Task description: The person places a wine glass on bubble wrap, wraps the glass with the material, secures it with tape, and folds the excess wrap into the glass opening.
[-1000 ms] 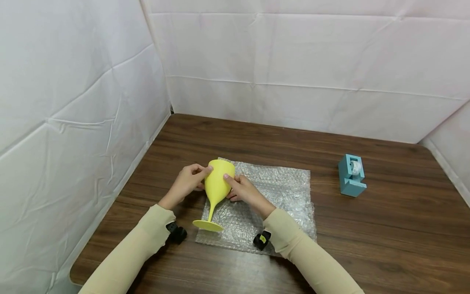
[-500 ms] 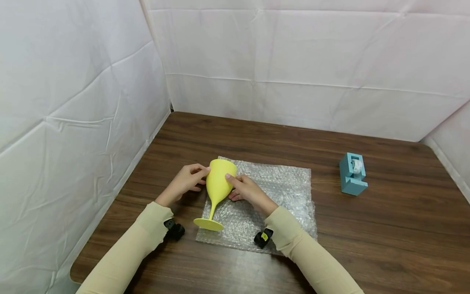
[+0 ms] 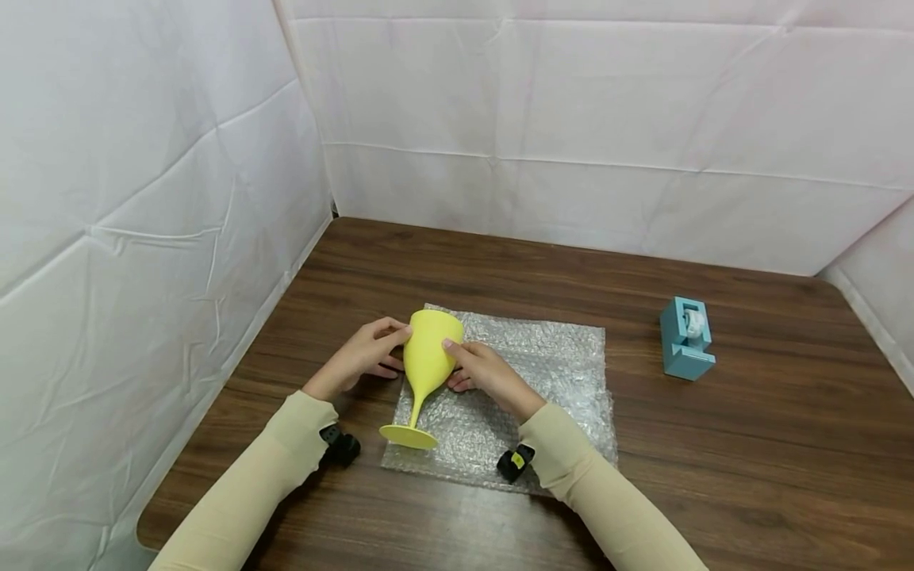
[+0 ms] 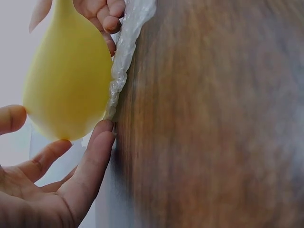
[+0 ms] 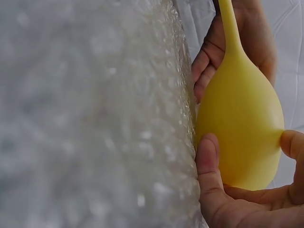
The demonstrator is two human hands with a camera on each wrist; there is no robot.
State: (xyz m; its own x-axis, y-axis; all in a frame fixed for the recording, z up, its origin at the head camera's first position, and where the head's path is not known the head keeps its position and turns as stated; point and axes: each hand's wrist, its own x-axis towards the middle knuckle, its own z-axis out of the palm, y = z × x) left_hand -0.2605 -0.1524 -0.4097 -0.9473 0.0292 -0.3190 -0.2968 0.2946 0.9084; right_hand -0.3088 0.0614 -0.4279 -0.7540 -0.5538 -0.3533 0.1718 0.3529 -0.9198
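Observation:
A yellow plastic goblet (image 3: 428, 349) lies on its side along the left part of a bubble wrap sheet (image 3: 543, 381). Its rim points away from me and its round foot toward me. My left hand (image 3: 362, 357) holds the bowl from the left, thumb near the rim. In the left wrist view, the fingertips (image 4: 102, 128) sit low, where the bowl meets the wrap. From the other side my right hand (image 3: 489, 375) grips the bowl, its thumb on top. In the right wrist view, one fingertip (image 5: 207, 149) lies between bowl and bubble wrap.
A light blue tape dispenser (image 3: 685, 339) with a tape roll stands on the right of the dark wooden table (image 3: 750, 444). White sheets (image 3: 571, 119) hang behind the table and along its left and right sides.
The goblet has shifted slightly to the right on the wrap, both hands staying at its bowl. The lower fingers of my left hand have spread a little.

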